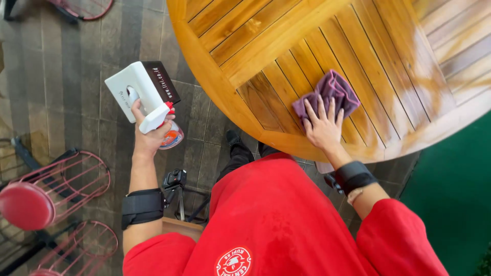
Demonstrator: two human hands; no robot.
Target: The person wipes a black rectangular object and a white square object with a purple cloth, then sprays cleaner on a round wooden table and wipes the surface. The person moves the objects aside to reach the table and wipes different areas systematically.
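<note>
Fingers (318, 110) of the right hand (323, 130) lie spread flat on a purple cloth (331, 92) near the rim of the round slatted wooden table (286, 46). The left hand (150, 134) is curled tight around a white spray bottle (144, 94), held off the table over the floor. The cloth could bunch or slide off the edge if pressure falls unevenly. Both forearms wear black wrist bands; the right arm reaches forward, the left is bent upward.

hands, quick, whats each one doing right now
Left hand: closed around a white spray bottle.
Right hand: open, fingers spread flat on a purple cloth on the wooden table.
</note>
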